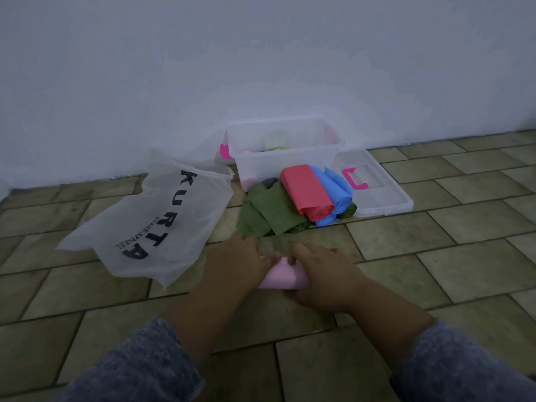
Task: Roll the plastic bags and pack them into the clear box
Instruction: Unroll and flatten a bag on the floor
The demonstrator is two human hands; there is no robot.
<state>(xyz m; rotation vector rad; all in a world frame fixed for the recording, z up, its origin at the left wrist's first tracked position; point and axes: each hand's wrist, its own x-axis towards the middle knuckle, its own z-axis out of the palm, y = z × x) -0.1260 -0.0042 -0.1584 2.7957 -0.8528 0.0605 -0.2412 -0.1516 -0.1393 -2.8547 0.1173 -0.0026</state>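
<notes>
Both hands are curled around a pink plastic bag (pixel 282 277), already rolled into a short tube, on the tiled floor (pixel 435 242) well in front of the clear box (pixel 261 166). The left hand (pixel 240 262) grips the roll's left end and the right hand (pixel 324 274) covers its right end, fingers bent over the top.

The clear box stands open against the white wall (pixel 261 53), with a few pale rolls dimly visible inside. Its lid (pixel 385 198), with a pink handle (pixel 354 178), lies flat just right of the box. Touching the box's front are a red roll (pixel 307 192), blue rolls (pixel 336 192) and loosely rolled green bags (pixel 269 213). Left of the box lies a white "KURTA" bag (pixel 156 219).
</notes>
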